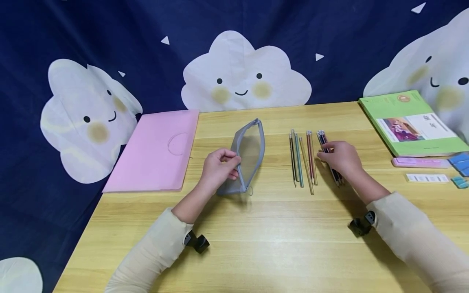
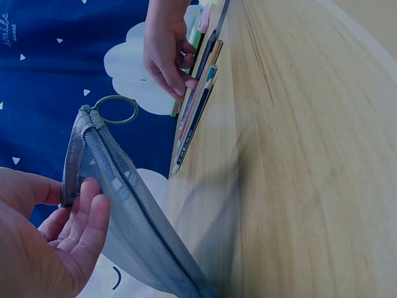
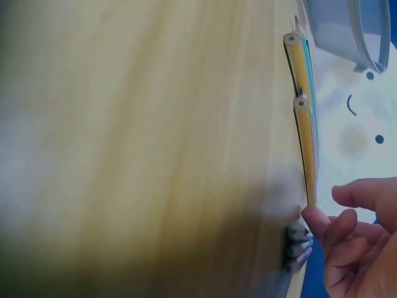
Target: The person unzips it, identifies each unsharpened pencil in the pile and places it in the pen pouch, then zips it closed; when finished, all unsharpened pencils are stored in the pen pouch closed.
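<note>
My left hand [image 1: 218, 167] pinches the near-left rim of a grey mesh zip pouch [image 1: 253, 150], whose mouth gapes upward. A ring hangs at the zip end in the left wrist view, beside the pouch [image 2: 124, 208]. Over a bundle of dark pencils [image 1: 335, 175], my right hand [image 1: 342, 158] has thumb and fingers parted. The right wrist view shows that hand [image 3: 366, 248] with loosely bent fingers and nothing between them, a fingertip close to a yellow pencil [image 3: 304, 149]. Left of it lie several more pencils, among them a teal pencil [image 1: 299, 159] and a gold pencil [image 1: 306, 166].
A pink folder [image 1: 154, 154] lies at the left. On the right are a green book [image 1: 399, 110], a pink-purple case [image 1: 419, 162], a white strip [image 1: 426, 178] and blue items [image 1: 461, 163]. A dark blue cloud-print curtain [image 1: 157, 73] hangs behind the wooden table [image 1: 256, 244].
</note>
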{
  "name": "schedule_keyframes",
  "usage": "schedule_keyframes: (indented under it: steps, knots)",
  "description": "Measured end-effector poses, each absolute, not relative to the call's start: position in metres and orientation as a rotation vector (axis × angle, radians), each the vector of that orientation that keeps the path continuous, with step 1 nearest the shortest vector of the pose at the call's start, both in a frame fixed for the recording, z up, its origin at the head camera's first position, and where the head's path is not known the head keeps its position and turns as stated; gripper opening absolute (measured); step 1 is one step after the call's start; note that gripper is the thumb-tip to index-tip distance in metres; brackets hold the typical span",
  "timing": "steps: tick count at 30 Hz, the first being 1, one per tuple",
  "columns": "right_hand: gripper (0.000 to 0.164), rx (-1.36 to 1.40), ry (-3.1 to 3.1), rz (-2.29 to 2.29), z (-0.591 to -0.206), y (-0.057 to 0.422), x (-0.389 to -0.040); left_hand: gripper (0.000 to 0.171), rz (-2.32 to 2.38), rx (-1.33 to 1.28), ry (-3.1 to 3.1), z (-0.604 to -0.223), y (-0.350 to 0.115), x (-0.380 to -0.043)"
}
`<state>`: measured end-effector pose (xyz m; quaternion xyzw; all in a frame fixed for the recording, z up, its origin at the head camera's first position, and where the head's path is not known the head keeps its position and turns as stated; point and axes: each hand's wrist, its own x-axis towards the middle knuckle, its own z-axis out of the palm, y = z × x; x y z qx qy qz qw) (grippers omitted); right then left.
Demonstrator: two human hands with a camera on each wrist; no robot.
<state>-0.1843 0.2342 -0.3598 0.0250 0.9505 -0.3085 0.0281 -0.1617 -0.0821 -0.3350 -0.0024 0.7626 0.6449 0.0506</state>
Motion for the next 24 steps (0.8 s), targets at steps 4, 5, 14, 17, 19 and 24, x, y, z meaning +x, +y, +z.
schedule_keyframes:
  steps: [4,5,14,17,19,24]
  knots:
    - [0.046,0.036,2.904,-0.856,-0.361,0.229,-0.191,0.013,1.961,0.006,2.331,-0.336,-0.081,-0.161]
    - [0.045,0.029,2.894,-0.847,-0.362,0.228,-0.192,0.012,1.962,0.005,2.333,-0.336,-0.081,-0.161]
    - [0.040,0.013,2.809,-0.875,-0.366,0.228,-0.199,0.012,1.951,0.007,2.348,-0.336,-0.082,-0.160]
    - [0.040,0.015,2.788,-0.871,-0.364,0.227,-0.200,0.012,1.946,0.007,2.354,-0.335,-0.082,-0.160]
    - [0.041,0.006,2.782,-0.841,-0.362,0.225,-0.200,0.012,1.944,0.006,2.356,-0.334,-0.082,-0.160]
    - [0.044,0.021,2.799,-0.734,-0.357,0.219,-0.199,0.012,1.951,-0.002,2.348,-0.334,-0.082,-0.159]
